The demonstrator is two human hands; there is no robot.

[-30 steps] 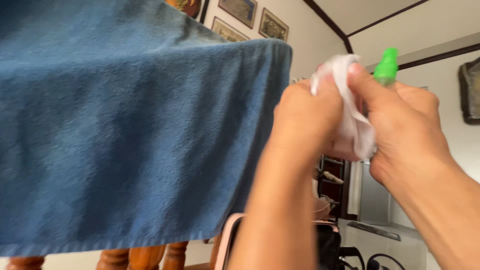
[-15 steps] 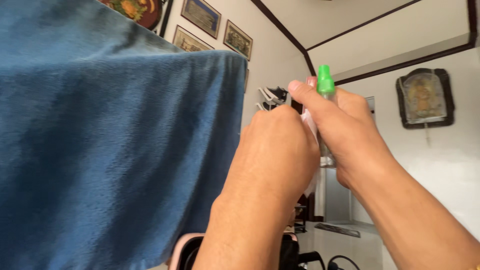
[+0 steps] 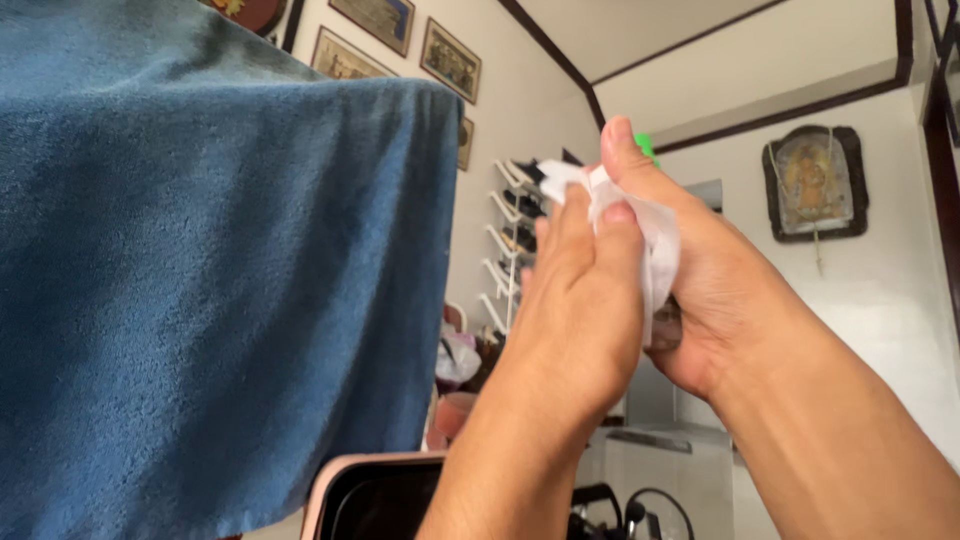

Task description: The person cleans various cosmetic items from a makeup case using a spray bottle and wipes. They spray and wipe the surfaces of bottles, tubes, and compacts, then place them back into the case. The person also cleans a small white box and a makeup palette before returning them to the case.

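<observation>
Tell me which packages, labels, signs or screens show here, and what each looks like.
No packages, labels, signs or screens can be made out.
Framed pictures: high on the left wall, rectangular, dark frames.
Framed plaque: right wall, arched top, dark frame.
Green-capped item: between the hands, mostly hidden by white tissue.

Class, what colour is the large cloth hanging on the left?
Blue: the cloth shows best in the head view, its only view.

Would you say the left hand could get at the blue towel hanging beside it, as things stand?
Probably yes. The left hand is pressed against the white tissue held with the right hand, but the blue towel hangs just to its left with nothing visible between them; it would need to let go first.
</observation>
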